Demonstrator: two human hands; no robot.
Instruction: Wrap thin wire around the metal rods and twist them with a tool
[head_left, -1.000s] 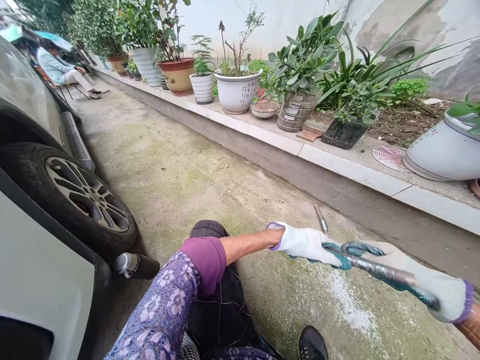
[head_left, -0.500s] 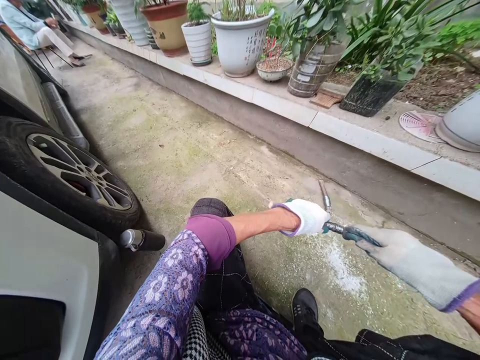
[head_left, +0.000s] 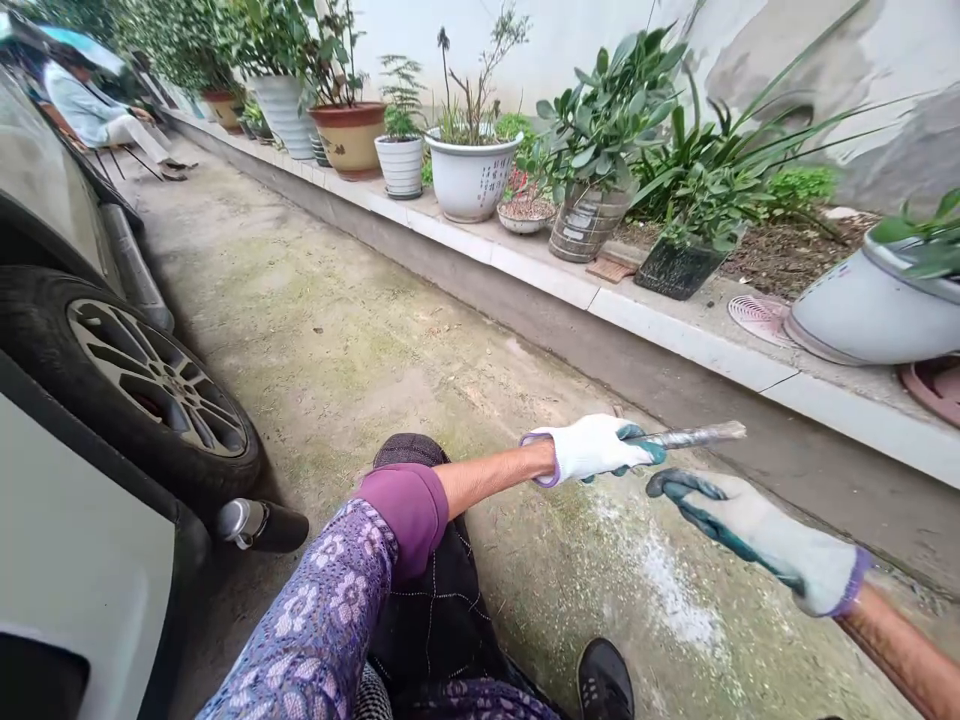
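My left hand (head_left: 592, 448), in a white glove with green palm, is closed round one end of a grey metal rod (head_left: 697, 436) that points to the right above the concrete ground. My right hand (head_left: 750, 530), gloved the same way, hangs just below and right of the rod with its fingers loosely stretched out, holding nothing. A white powdery patch (head_left: 667, 590) marks the ground under the hands. My knee and black shoe (head_left: 604, 680) show at the bottom.
A car wheel (head_left: 142, 385) and exhaust pipe (head_left: 259, 523) stand close on the left. A raised ledge (head_left: 675, 335) with several potted plants runs along the right. A person (head_left: 94, 115) sits on a chair far back left.
My right hand has let go of the rod and dropped below it. The left hand has lifted the rod so its free end points right. The view tilted up.
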